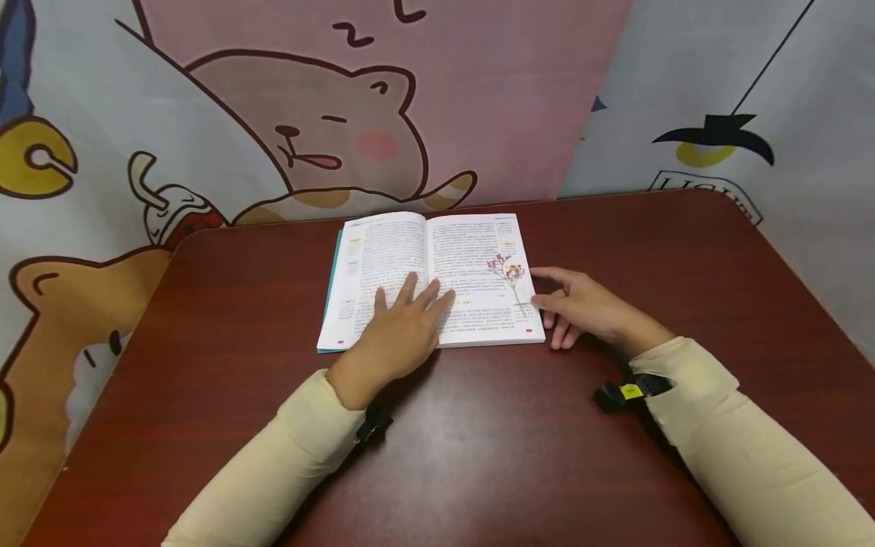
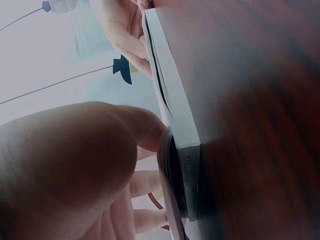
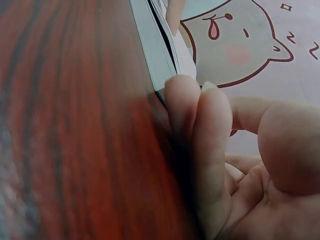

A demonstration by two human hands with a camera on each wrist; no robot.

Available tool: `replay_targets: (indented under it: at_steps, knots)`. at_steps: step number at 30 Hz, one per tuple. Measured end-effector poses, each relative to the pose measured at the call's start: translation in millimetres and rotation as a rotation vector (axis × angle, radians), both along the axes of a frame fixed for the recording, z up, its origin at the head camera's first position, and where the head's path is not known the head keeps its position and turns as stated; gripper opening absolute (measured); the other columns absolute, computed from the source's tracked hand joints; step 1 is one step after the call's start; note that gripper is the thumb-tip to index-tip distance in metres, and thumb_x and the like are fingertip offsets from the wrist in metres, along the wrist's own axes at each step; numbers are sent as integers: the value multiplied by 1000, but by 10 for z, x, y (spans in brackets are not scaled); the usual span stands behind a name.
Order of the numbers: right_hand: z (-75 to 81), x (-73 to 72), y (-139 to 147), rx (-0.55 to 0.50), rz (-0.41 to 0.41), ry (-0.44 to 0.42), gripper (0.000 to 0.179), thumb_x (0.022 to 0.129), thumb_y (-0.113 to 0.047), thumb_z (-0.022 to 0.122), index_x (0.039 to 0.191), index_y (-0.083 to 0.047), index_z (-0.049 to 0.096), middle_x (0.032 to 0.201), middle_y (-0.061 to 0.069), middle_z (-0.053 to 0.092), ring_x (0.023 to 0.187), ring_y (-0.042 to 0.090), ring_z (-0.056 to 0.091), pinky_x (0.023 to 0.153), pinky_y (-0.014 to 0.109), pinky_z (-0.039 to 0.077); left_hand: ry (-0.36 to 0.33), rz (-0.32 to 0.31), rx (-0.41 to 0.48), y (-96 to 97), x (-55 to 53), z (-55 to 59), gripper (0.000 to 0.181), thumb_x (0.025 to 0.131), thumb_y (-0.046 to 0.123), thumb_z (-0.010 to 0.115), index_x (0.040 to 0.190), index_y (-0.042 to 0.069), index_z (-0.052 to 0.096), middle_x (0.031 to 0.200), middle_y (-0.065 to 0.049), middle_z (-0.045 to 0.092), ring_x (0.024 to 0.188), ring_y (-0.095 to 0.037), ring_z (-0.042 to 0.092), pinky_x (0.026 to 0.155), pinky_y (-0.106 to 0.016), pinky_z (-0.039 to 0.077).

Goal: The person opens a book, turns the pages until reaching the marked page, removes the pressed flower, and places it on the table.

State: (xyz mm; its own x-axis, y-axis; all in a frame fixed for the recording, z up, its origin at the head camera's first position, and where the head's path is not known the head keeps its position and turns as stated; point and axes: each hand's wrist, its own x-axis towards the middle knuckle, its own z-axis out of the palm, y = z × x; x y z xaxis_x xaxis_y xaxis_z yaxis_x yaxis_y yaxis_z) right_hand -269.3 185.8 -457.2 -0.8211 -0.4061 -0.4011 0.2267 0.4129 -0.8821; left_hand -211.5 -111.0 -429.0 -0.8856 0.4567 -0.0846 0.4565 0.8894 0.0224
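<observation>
An open book (image 1: 472, 323) with printed pages lies on the table, a teal cover edge showing at its left. My left hand (image 1: 402, 328) rests across the lower middle of the pages with its fingers spread. A thin sprig with small reddish flowers (image 1: 507, 272) lies along the outer part of the right page. At that page's outer edge is my right hand (image 1: 589, 305), its index fingertip and thumb tip apart and right at the edge. The right wrist view shows loosely bent fingers (image 3: 212, 145) beside the book's page block (image 3: 155, 55).
The dark reddish-brown wooden table (image 1: 492, 448) has rounded far corners. Behind it hangs a cartoon-printed cloth (image 1: 499, 99) with a sleeping bear. Black wrist straps with small devices (image 1: 618, 395) sit at the cream sleeves (image 1: 738, 425).
</observation>
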Motion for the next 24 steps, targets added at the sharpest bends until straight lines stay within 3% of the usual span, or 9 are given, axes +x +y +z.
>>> replay_targets:
  at_steps: [5,10,16,24]
  knots:
    - [57,5,-31,-4,-31,4,65,102,-21,56,158,-14,24,71,11,60,53,23,68,54,43,59,-17,1,3,-15,-3,-18,55,102,26,52,156,23,37,162,-5,35,152,-39,25,109,-73,29]
    - [120,-56,-38,11,-100,68,54,103,-19,53,152,-7,33,71,10,60,56,22,69,58,44,60,3,-14,5,-22,-10,-42,55,102,27,53,155,22,38,161,-6,37,151,-40,27,108,-73,30]
    - [122,-199,-89,34,-127,95,43,104,-23,50,140,-1,44,72,8,60,57,19,67,55,35,58,-2,-7,0,-35,-15,-49,56,102,27,53,155,23,37,162,-6,36,151,-39,26,109,-73,30]
    - [92,-330,-113,62,-160,68,39,104,-28,51,129,2,48,68,4,56,51,14,62,49,27,52,-13,-4,5,-20,-21,-49,57,102,27,53,156,23,37,163,-5,35,152,-38,24,110,-72,29]
